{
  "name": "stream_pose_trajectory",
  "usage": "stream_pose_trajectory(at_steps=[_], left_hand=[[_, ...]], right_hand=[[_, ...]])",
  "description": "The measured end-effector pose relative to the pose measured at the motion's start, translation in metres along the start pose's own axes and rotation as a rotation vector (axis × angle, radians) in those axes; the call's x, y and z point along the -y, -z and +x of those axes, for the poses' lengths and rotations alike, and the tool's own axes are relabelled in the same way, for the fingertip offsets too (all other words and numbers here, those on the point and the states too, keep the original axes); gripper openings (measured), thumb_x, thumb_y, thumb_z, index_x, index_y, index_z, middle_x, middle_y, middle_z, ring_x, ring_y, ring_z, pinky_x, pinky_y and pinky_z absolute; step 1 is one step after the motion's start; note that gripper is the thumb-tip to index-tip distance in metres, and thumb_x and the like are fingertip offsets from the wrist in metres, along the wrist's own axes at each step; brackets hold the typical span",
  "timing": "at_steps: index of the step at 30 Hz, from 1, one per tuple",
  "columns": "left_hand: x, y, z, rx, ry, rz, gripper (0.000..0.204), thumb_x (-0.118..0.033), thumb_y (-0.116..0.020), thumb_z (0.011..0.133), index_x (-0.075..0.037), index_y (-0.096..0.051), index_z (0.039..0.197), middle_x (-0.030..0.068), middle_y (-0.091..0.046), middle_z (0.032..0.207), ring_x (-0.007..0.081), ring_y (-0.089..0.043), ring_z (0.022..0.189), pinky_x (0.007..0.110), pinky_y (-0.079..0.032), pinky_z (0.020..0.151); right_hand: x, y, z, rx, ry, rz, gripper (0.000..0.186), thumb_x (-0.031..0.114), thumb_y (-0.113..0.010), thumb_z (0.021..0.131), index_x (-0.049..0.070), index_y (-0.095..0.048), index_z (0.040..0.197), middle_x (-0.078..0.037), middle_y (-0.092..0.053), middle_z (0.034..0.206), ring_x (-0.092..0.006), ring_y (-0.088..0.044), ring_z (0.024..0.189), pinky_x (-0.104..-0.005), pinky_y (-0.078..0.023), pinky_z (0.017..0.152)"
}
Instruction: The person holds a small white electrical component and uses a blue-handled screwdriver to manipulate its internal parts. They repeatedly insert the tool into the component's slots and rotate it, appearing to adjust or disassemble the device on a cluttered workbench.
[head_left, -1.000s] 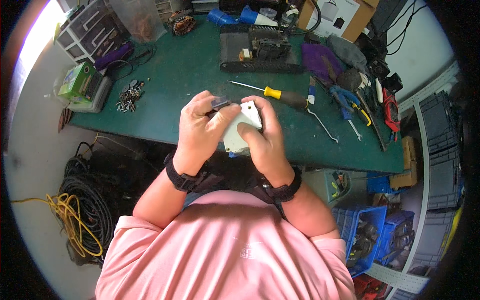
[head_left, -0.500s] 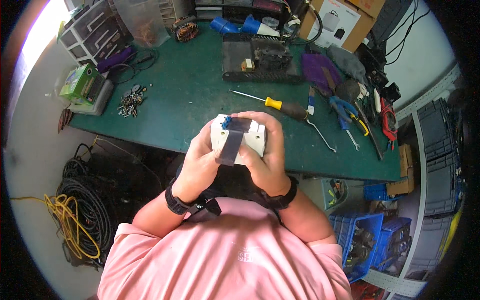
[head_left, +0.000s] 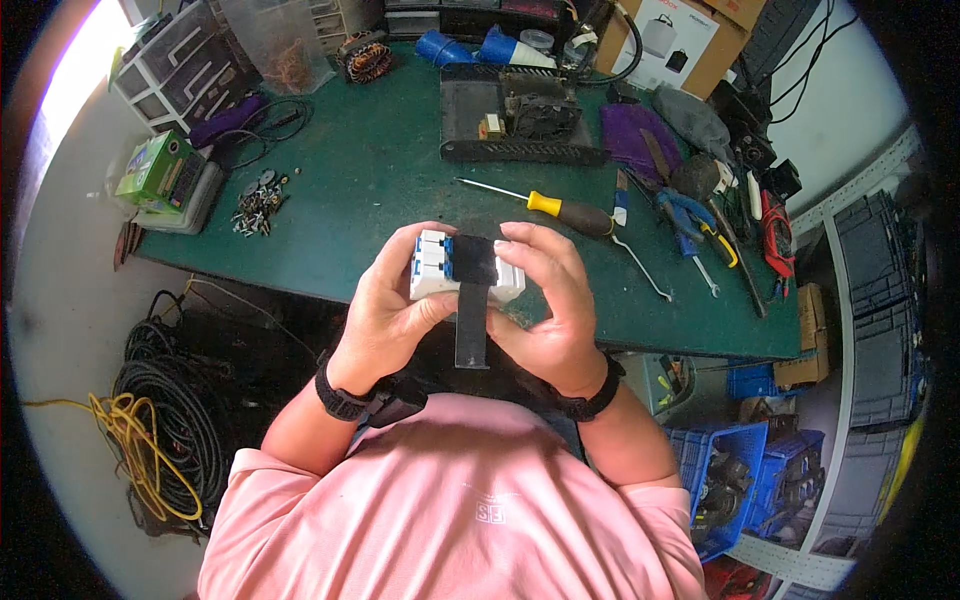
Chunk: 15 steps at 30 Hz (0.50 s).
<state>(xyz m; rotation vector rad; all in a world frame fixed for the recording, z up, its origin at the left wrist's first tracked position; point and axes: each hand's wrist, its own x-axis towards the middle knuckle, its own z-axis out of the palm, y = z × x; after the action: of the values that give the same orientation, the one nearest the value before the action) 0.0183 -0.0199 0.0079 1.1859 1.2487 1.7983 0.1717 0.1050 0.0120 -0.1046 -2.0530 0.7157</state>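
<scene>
Both hands hold a white block-shaped device (head_left: 432,290) with blue parts, like a circuit breaker, above the front edge of the workbench. A black strip (head_left: 471,330), apparently tape, lies across its middle, and its loose end hangs down toward me. My left hand (head_left: 378,310) is closed round the left end, thumb along the near side. My right hand (head_left: 550,310) grips the right end, its fingers over the top and its thumb low beside the strip. The underside of the device is hidden.
On the green workbench (head_left: 350,190) lie a yellow-and-black screwdriver (head_left: 560,210), blue-handled pliers (head_left: 690,215), a wrench (head_left: 705,280) and a heap of screws (head_left: 260,205). A black metal housing (head_left: 470,115) stands farther back. Coiled cables (head_left: 170,430) are at lower left, blue crates (head_left: 730,480) at lower right.
The device has turned in my hands, so more of its blue-marked face shows. The black strip's end now hangs straight down. My right fingers have shifted onto the device's top.
</scene>
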Motion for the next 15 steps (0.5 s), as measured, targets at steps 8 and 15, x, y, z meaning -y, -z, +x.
stream_pose_trajectory(at_steps=[8,15], left_hand=[[-0.011,0.019,0.017,0.015,0.3,0.446,0.043,-0.024,-0.077,0.089,0.008,-0.065,0.115,0.0086,-0.071,0.09,0.0106,-0.064,0.08,0.028,-0.054,0.07],[-0.017,0.031,0.04,0.11,0.444,0.687,0.041,-0.03,-0.075,0.09,0.006,-0.069,0.11,0.0059,-0.066,0.073,0.0086,-0.056,0.058,0.029,-0.045,0.051]], right_hand=[[-0.006,-0.002,0.01,0.147,0.026,-0.141,0.035,0.023,-0.076,0.083,0.005,-0.065,0.111,-0.015,-0.065,0.108,-0.0346,-0.064,0.098,-0.0426,-0.053,0.085],[-0.016,-0.005,0.023,0.296,-0.257,0.005,0.02,0.016,-0.07,0.092,-0.003,-0.067,0.096,-0.015,-0.066,0.084,-0.0238,-0.064,0.071,-0.0333,-0.051,0.065]])
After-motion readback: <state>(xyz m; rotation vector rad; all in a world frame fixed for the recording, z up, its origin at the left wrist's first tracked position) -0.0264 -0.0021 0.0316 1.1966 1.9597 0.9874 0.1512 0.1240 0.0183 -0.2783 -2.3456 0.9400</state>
